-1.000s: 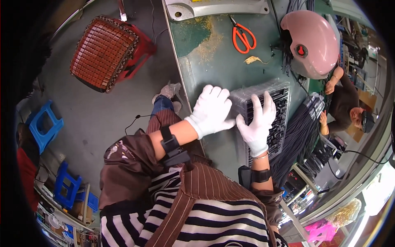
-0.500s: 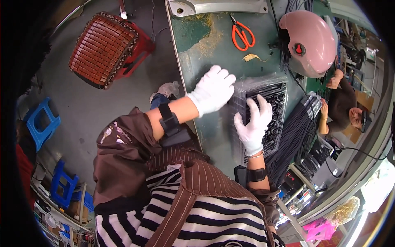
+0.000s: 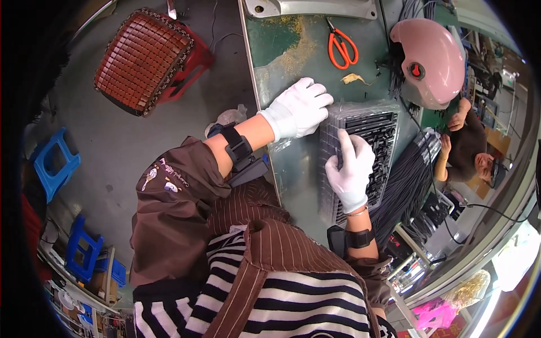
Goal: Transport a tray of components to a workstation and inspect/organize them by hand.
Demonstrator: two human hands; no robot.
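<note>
**Inspector:** Resting on the green worktable (image 3: pixel 293 50), a clear plastic tray (image 3: pixel 360 152) of small dark parts is the landmark for this entry. Report both hands against it.

**Assistant:** Both wear white gloves. The left hand (image 3: pixel 298 107) lies flat against the tray's upper left corner, fingers together and extended, grasping nothing. The right hand (image 3: pixel 352 169) lies palm down on top of the tray, fingers loosely spread, index finger stretched toward the far end. Whether it pinches a part underneath, I cannot tell.

**Inspector:** Differences from the earlier frames?

**Assistant:** 1 second ago both hands sat close together over the tray's near left portion. Half a second ago the left hand had lifted up and away to the left. It has now come back down onto the tray's corner. The right hand has stayed on the tray, shifted slightly toward its middle. The tray itself has not visibly moved.

**Inspector:** Surroundings?

**Assistant:** Beyond the tray's far end lie orange-handled scissors (image 3: pixel 341 48). A pink helmet (image 3: pixel 431 59) sits beyond its far right corner. A bundle of black cables (image 3: pixel 406 186) runs along its right side. Further right of those, another person (image 3: pixel 470 152) is bent over. Well left of the tray, on the floor, stands a red stool with a woven seat (image 3: pixel 143 59).
</note>
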